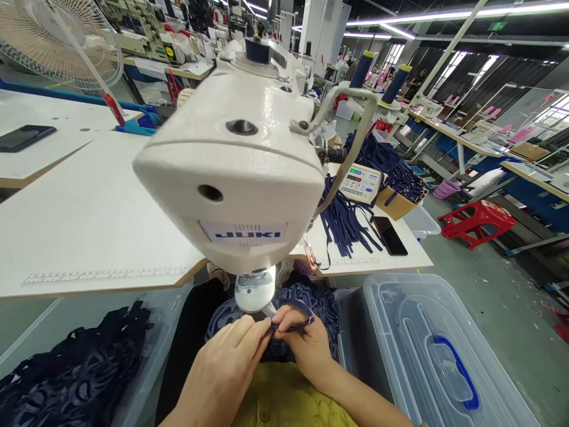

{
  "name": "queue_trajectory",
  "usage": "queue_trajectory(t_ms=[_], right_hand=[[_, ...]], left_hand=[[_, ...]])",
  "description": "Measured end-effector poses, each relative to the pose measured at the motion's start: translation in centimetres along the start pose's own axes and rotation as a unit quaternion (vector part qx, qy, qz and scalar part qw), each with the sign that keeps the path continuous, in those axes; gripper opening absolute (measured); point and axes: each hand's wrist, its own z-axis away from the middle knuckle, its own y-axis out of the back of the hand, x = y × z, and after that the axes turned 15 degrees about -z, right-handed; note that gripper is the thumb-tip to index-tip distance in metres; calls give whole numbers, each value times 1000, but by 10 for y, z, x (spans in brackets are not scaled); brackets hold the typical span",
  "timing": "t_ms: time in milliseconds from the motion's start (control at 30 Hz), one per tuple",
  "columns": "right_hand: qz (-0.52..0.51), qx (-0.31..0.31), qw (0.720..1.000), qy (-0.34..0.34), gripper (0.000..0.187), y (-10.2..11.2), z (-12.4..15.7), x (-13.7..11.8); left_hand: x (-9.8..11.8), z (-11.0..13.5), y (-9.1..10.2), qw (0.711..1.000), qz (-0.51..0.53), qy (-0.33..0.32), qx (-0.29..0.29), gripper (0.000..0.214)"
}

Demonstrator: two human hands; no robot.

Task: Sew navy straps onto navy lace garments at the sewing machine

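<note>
A navy fabric strap runs between my two hands, just below the needle end of a white sewing machine. My left hand has its fingers pinched together on one end of the strap, and the hand covers part of it. With thumb and fingers closed, my right hand grips the strap, which loops up over the fingers. Dark navy patterned fabric pieces lie on my lap under and behind the hands. The machine's metal plate is close above my fingertips.
Navy straps, a control panel, a phone and orange-handled snips lie on the table at right. A lidded clear bin stands at my right; a bin of navy garments is at my left.
</note>
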Motion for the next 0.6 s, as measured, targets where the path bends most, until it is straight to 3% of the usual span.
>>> queue_trajectory(t_ms=[167, 300, 467, 600], right_hand=[[8, -6, 998, 62, 9, -1, -2, 1], [19, -20, 996, 82, 8, -2, -2, 2], [32, -24, 997, 60, 9, -1, 1, 0], [55, -34, 998, 14, 12, -4, -3, -8]], left_hand=[[1, -1, 2, 1000, -11, -2, 26, 21], [2, -1, 0, 1000, 7, 4, 7, 21], [1, -2, 1, 998, 52, 30, -19, 20], [-2, -6, 7, 982, 149, 64, -94, 22]])
